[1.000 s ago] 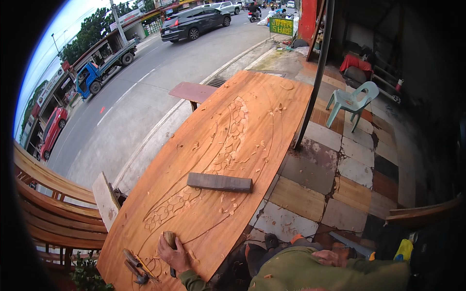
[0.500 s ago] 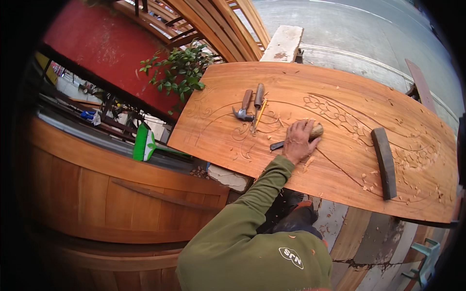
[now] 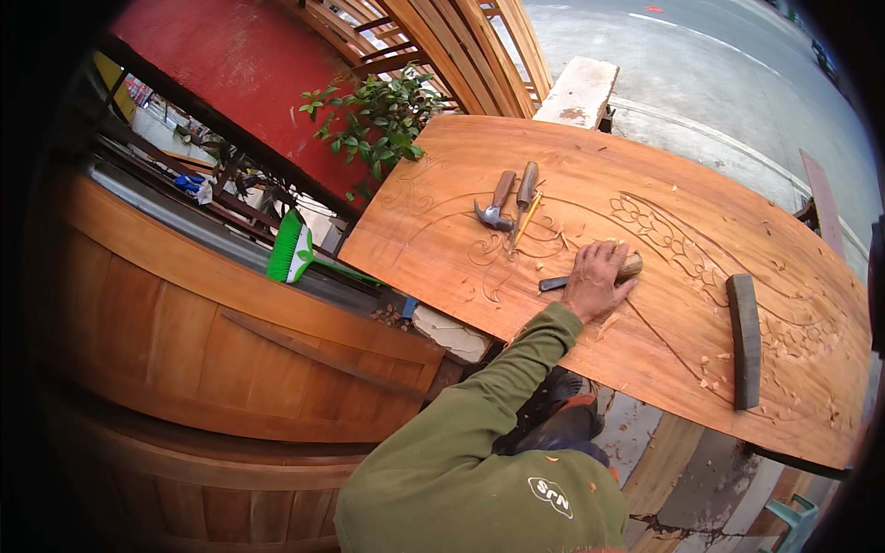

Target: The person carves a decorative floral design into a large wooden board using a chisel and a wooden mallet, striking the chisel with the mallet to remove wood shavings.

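Observation:
My left hand (image 3: 596,279) lies palm down over a chisel (image 3: 631,266), its fingers curled across the tool. The wooden handle end sticks out to the right and the dark flat blade shows on the left. Beneath it is a wooden panel (image 3: 415,230) with carved flower and scroll patterns and curved lines. Farther off on the panel, a claw hammer (image 3: 495,217) lies beside a second wood-handled chisel (image 3: 525,189) and a yellow pencil (image 3: 529,219). Right of my hand rests a long dark wooden block (image 3: 744,341). My right hand is out of view.
Wood shavings are scattered over the panel, mostly on its right. A leafy plant (image 3: 383,124) touches the far left corner. More panelled wood (image 3: 184,313) stands at the left, near a green broom (image 3: 291,247). A pale bench (image 3: 579,92) stands behind; a green plastic stool (image 3: 795,525) sits lower right.
The view has shifted, so the panel and tools appear farther right and slightly lower. My left hand stays on the chisel.

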`<state>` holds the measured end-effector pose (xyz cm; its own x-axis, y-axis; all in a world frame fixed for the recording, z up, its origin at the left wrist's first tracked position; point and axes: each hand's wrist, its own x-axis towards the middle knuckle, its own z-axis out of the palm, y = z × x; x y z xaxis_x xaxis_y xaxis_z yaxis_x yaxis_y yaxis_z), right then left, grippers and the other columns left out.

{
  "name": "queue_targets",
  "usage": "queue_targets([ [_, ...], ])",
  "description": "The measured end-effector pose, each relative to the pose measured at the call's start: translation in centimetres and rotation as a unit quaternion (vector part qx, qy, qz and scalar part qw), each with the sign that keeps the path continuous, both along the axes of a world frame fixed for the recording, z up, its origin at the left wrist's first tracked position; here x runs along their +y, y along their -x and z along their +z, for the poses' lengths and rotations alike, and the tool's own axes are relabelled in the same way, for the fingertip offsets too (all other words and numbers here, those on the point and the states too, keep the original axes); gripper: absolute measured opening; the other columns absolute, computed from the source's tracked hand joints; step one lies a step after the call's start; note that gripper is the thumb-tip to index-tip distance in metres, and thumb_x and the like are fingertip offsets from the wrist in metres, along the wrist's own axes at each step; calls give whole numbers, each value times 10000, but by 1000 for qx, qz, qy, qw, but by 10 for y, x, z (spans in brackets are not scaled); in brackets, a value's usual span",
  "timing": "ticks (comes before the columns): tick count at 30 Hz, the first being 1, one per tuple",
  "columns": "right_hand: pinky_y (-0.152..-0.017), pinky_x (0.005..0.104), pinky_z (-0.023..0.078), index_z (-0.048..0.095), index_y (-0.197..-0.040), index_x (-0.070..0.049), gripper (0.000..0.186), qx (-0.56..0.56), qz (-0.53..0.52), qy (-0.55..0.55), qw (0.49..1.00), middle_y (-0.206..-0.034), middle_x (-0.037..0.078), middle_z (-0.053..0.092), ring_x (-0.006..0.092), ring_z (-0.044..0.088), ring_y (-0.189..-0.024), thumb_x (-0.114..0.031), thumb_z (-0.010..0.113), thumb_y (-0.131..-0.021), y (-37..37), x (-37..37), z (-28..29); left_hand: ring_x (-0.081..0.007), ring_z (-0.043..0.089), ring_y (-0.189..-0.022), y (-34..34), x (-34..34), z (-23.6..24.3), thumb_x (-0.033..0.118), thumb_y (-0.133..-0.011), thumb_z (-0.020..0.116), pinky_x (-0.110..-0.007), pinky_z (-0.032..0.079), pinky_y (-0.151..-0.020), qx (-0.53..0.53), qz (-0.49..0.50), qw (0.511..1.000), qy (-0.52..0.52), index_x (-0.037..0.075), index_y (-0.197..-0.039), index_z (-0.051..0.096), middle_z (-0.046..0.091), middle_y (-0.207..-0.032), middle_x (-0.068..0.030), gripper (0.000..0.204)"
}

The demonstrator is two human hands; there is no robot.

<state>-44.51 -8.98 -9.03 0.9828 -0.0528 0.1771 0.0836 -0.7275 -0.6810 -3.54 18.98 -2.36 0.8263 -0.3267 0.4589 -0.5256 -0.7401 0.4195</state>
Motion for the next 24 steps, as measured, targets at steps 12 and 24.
queue_targets([
  [12, -1141, 546, 541, 563, -1493, -89, 406, 8, 47, 11, 999, -1589, 205, 551, 412, 594, -1424, -192, 612, -1104, -29, -3, 1, -447, 528, -1377, 9, -2, 1, 330, -915, 825, -548, 393, -1212, 12, -23, 1000, 4, 28, -1518, 537, 560, -1464, -267, 733],
  [24, -1145, 548, 537, 563, -1497, -93, 412, -9, 55, 18, 998, -1593, 205, 548, 414, 591, -1427, -212, 614, -1105, -21, -12, 7, -434, 557, -1318, 6, -8, 2, 317, -923, 790, -562, 422, -1168, -4, -32, 999, 25, 16, -1453, 569, 587, -1378, -251, 648],
])
